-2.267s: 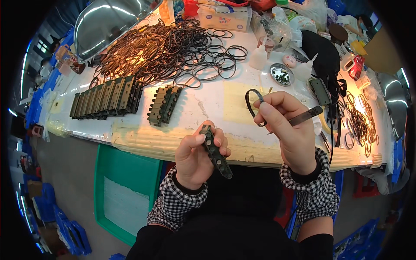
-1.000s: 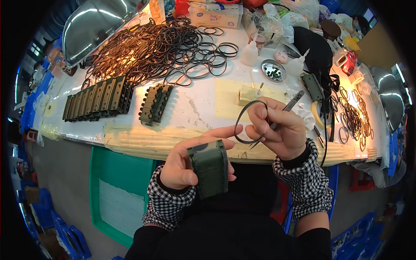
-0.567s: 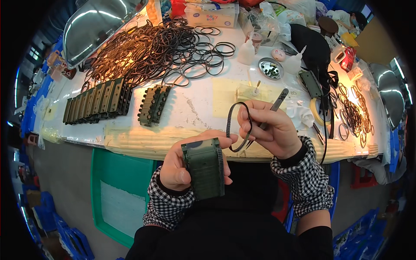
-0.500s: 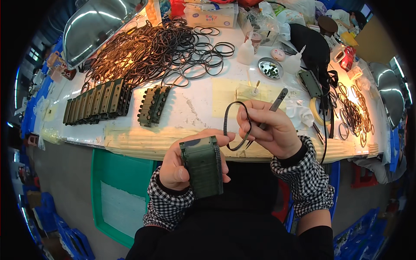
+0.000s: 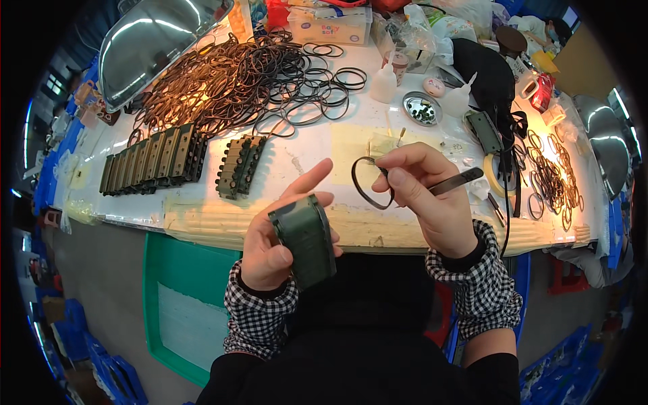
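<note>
My left hand (image 5: 263, 246) is wrapped round a dark green blocky part (image 5: 309, 243) above my lap, thumb on its near side and index finger raised. A thin black rubber loop (image 5: 354, 181) hangs from the pinched thumb and fingertips of my right hand (image 5: 439, 209). That same hand also keeps a pair of dark tweezers (image 5: 466, 178) across its palm, the broad end sticking out to the right. Loop and green part are apart. On the table to the left stand a row of similar green parts (image 5: 152, 158) and a shorter group with small round wheels (image 5: 239, 165).
A large tangled heap of black loops (image 5: 236, 81) covers the back left. Squeeze bottles (image 5: 383, 84), a round dish of small green pieces (image 5: 422, 109), a tape roll (image 5: 496, 175) and more loops (image 5: 557, 175) lie rightward. A green tray (image 5: 152, 297) sits below the table's edge.
My left hand has drawn left, away from the loop, tilting the green part and raising its index finger. In my right hand the loop has turned and the tweezers have swung down to the right.
</note>
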A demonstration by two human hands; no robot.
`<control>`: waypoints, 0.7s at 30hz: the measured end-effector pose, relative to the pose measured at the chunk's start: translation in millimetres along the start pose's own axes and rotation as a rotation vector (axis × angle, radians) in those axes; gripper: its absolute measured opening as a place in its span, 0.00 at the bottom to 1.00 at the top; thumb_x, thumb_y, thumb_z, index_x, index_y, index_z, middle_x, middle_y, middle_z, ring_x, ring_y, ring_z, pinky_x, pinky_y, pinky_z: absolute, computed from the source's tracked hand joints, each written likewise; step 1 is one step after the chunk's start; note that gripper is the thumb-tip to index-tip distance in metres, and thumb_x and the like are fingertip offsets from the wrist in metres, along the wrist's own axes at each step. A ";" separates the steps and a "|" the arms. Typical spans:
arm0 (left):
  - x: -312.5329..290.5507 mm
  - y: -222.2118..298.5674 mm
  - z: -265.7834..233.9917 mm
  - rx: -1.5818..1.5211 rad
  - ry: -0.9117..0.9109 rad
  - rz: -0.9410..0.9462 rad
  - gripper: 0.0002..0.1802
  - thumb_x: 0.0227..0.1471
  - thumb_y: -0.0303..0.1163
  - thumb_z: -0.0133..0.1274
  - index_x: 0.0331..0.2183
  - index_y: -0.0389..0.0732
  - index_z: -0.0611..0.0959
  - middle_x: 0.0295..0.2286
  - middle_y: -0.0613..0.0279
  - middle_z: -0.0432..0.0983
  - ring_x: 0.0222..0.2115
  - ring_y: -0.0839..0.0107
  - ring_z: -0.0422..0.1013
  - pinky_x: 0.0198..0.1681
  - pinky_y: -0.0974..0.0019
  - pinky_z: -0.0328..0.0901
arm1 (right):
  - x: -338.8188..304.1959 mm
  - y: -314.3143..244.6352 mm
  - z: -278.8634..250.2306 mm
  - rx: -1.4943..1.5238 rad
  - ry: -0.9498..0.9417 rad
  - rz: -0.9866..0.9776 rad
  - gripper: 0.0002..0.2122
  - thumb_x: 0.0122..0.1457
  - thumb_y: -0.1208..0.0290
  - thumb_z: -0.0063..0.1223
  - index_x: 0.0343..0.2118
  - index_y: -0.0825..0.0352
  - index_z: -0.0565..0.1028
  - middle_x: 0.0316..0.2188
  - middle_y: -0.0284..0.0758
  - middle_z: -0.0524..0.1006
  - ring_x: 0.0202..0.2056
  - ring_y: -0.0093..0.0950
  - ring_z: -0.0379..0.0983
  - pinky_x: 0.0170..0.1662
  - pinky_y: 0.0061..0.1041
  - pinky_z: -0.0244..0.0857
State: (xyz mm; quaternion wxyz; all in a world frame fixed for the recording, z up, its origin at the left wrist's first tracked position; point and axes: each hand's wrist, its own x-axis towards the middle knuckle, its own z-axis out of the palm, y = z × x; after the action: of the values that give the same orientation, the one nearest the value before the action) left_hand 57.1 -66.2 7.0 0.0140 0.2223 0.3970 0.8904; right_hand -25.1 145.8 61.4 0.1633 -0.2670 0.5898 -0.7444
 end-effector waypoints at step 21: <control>-12.1 -1.8 1.5 -0.157 -0.028 -0.295 0.43 0.42 0.37 0.63 0.55 0.25 0.63 0.53 0.39 0.63 0.40 0.60 0.74 0.42 0.55 0.73 | -5.5 -23.1 -11.4 -0.473 -0.198 0.233 0.07 0.54 0.73 0.59 0.33 0.70 0.77 0.25 0.27 0.76 0.21 0.10 0.61 0.21 0.15 0.53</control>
State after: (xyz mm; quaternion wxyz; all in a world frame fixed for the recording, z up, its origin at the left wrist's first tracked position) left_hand 68.4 -66.4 1.9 0.1674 0.1720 0.3542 0.9039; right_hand -25.8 163.7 80.7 0.2378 -0.2994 0.7551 -0.5325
